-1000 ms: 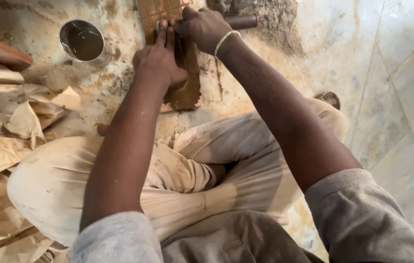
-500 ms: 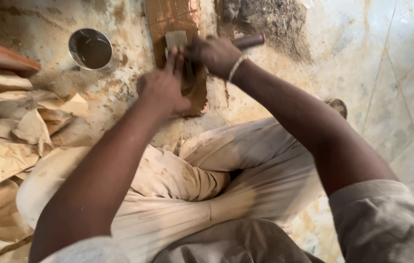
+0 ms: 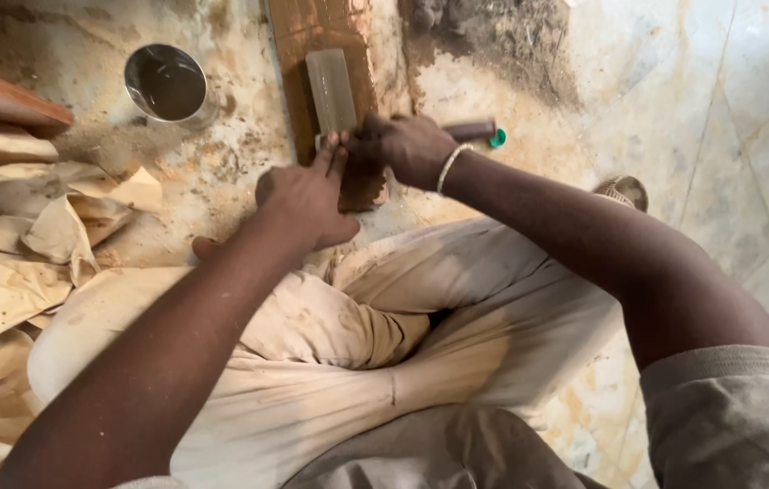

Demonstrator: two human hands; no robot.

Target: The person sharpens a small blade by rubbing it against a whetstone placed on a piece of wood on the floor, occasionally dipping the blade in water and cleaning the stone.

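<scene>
1. Nearest to me are my folded legs in pale, stained trousers (image 3: 339, 362); I am sitting on the floor (image 3: 728, 109).
2. My left hand (image 3: 305, 199) reaches forward with its fingers stretched out, fingertips pressing down at the near end of a pale rectangular sharpening stone (image 3: 331, 91). This hand grips nothing; it only bears down.
3. My right hand (image 3: 407, 147) is closed around a tool handle (image 3: 470, 130), dark with a green end cap, sticking out to the right. I cannot tell what the tool's working end looks like; my fingers hide it where it meets the stone.
4. The stone lies lengthwise on a reddish-brown wooden board (image 3: 325, 36), which rests flat on the floor and runs away from me.
5. To my left lie crumpled sheets of brown paper (image 3: 13, 263), with a wooden plank (image 3: 4, 95) beyond them.
6. Farther off on the left stands a round metal cup (image 3: 167, 83) holding dark liquid, well apart from the board.
7. Beyond my right hand is a patch of grey dust (image 3: 502, 36).
</scene>
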